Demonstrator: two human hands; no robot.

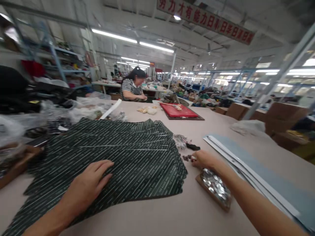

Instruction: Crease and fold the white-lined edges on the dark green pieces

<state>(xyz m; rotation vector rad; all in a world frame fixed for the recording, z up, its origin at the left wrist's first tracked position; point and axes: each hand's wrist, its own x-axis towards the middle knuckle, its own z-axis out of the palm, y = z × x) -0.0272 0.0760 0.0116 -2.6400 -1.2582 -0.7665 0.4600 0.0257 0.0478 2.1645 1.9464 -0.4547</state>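
Observation:
Dark green fabric printed with white diagonal stripes and lettering lies spread in a stack on the table. My left hand rests on it, palm down, fingers stretched out and holding nothing. Beyond the fabric's right edge, my right hand is low over the table with its fingers pinched together. Something small and white shows at the fingertips, too small to name. Small dark pieces lie right beside those fingers. Under my right wrist sits a cardboard tray of shiny silver pieces. Thin white strips lie across the fabric.
Long white rulers or strips lie on blue sheeting at the right. A red board is at the table's far side. Plastic bags crowd the left. Another person in a striped top sits beyond the table.

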